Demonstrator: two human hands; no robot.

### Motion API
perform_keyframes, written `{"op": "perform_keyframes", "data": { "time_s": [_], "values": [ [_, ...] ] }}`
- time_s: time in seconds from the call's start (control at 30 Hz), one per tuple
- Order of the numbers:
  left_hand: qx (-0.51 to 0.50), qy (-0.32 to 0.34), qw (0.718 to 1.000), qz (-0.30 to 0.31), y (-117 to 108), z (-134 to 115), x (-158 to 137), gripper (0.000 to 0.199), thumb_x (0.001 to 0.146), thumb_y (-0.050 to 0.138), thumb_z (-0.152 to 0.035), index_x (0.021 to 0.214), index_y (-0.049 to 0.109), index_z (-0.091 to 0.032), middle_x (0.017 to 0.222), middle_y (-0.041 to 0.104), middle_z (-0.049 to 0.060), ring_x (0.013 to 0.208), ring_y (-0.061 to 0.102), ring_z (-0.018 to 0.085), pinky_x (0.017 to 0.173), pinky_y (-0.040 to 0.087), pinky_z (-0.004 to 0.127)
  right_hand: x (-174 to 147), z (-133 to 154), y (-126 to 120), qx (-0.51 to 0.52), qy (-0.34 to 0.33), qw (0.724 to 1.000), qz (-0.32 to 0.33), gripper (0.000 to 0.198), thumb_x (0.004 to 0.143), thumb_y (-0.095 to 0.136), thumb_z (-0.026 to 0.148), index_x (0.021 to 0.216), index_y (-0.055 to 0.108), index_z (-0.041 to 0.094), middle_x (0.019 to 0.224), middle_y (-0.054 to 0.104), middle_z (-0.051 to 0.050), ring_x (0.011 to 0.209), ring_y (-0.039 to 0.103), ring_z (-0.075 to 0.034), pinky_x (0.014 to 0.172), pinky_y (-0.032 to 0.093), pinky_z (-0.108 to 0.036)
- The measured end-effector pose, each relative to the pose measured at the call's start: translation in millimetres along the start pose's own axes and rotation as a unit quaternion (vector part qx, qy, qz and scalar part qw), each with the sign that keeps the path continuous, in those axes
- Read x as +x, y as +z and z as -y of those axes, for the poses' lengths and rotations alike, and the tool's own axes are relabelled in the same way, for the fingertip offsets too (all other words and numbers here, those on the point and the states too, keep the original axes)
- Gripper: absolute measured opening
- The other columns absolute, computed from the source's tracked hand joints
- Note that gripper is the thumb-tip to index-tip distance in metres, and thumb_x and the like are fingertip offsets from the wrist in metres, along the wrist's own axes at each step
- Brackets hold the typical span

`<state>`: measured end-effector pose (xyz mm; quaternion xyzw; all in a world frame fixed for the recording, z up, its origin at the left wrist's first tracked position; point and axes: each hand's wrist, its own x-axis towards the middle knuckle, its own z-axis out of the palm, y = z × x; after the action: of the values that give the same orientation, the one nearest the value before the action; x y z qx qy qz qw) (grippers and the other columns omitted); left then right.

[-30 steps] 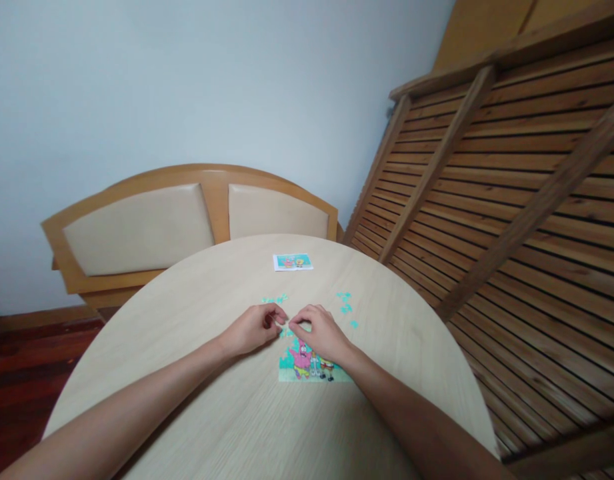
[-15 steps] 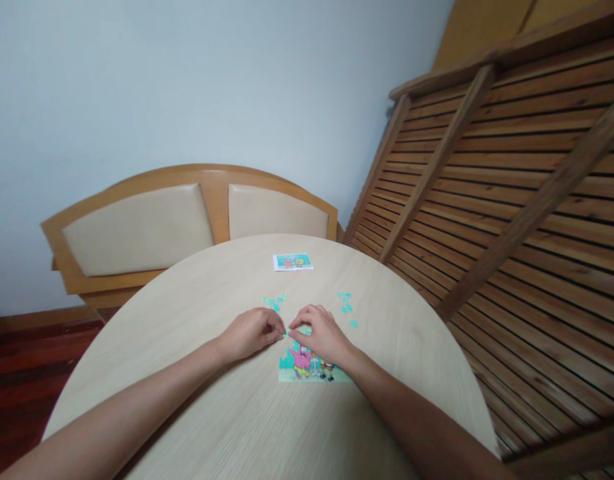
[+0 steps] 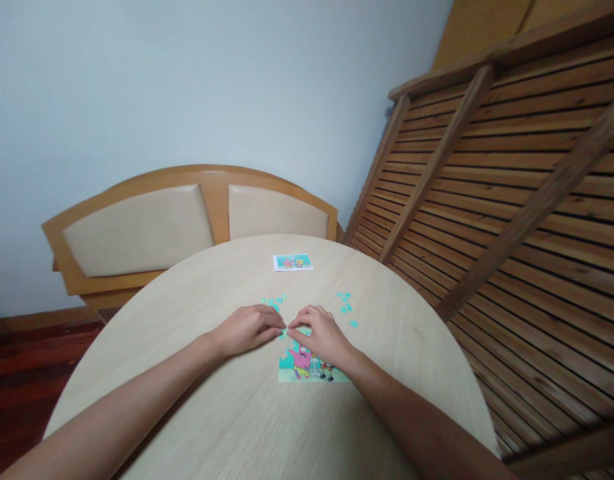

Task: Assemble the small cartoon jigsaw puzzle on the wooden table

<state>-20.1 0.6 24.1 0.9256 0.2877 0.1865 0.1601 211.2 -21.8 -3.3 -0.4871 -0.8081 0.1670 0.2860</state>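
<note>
A partly assembled jigsaw puzzle (image 3: 301, 367) with pink and yellow cartoon figures lies on the round table (image 3: 227, 413). At its upper left corner, my left hand (image 3: 251, 328) has thumb and fingers pinched together on a small green puzzle piece (image 3: 285, 333). My right hand (image 3: 321, 333) reaches over the puzzle's upper part and hides some of it. Its thumb and index finger pinch at the same piece, almost touching the left fingertips. The piece is mostly covered by the fingers.
Loose teal puzzle pieces (image 3: 274, 302) lie beyond my left hand, and more loose pieces (image 3: 345, 307) beyond my right. A reference picture card (image 3: 293, 262) is near the table's far edge. Behind stands a padded headboard (image 3: 214, 200); a slatted wooden frame (image 3: 487, 220) leans at the right.
My left hand's fingers have straightened and shifted slightly, closing in on the piece by the right fingertips. The right hand has hardly moved.
</note>
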Motion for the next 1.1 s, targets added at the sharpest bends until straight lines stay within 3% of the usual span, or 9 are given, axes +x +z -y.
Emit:
{"op": "perform_keyframes", "data": {
  "time_s": [0.17, 0.33, 0.53, 0.7, 1.1],
  "values": [
    [0.081, -0.148, 0.977, -0.129, -4.0, 35.8, -2.8, 0.027, 0.096, 0.050, -0.034, 0.108, 0.070, -0.021, 0.110, 0.072, 0.007, 0.104, 0.064, 0.024, 0.092, 0.049, 0.034, -1.6, -6.0, -4.9, -0.005, -0.024, 1.000, 0.003, 0.014, 0.091, 0.065, 0.032, 0.100, 0.075, 0.027, 0.104, 0.072, -0.003, 0.103, 0.061, -0.020, 0.092, 0.041, -0.034],
    [0.077, -0.152, 0.981, -0.087, 2.8, 60.8, -3.5, 0.037, 0.096, 0.049, -0.038, 0.124, 0.065, -0.020, 0.127, 0.068, 0.007, 0.116, 0.061, 0.026, 0.101, 0.047, 0.038, -0.8, -23.7, -25.4, -0.053, -0.015, 0.998, -0.013, 0.014, 0.092, 0.062, 0.027, 0.098, 0.074, 0.024, 0.104, 0.072, -0.004, 0.103, 0.062, -0.020, 0.093, 0.042, -0.033],
    [0.092, -0.163, 0.978, -0.094, 11.0, 66.1, 3.5, 0.027, 0.095, 0.051, -0.032, 0.112, 0.069, -0.021, 0.113, 0.072, 0.006, 0.105, 0.064, 0.025, 0.094, 0.050, 0.038, -1.0, -57.4, -53.7, -0.119, 0.041, 0.991, -0.052, 0.016, 0.091, 0.059, 0.024, 0.097, 0.073, 0.022, 0.105, 0.071, -0.006, 0.103, 0.061, -0.022, 0.094, 0.042, -0.034],
    [0.083, -0.178, 0.975, -0.108, 16.2, 69.6, 5.9, 0.022, 0.092, 0.055, -0.024, 0.108, 0.069, -0.020, 0.101, 0.073, 0.006, 0.095, 0.065, 0.024, 0.086, 0.051, 0.035, -1.9, -72.8, -58.1, -0.126, 0.060, 0.988, -0.060, 0.015, 0.091, 0.059, 0.025, 0.097, 0.073, 0.022, 0.104, 0.071, -0.006, 0.102, 0.062, -0.022, 0.094, 0.043, -0.034],
    [0.091, -0.168, 0.970, -0.149, 20.2, 61.6, 4.8, 0.016, 0.092, 0.054, -0.024, 0.097, 0.069, -0.020, 0.095, 0.070, 0.007, 0.093, 0.062, 0.025, 0.085, 0.048, 0.036, 20.9, -32.6, -24.0, -0.137, -0.009, 0.990, 0.023, 0.027, 0.095, 0.055, 0.025, 0.117, 0.069, 0.020, 0.116, 0.069, -0.009, 0.110, 0.059, -0.023, 0.097, 0.042, -0.036]
  ]
}}
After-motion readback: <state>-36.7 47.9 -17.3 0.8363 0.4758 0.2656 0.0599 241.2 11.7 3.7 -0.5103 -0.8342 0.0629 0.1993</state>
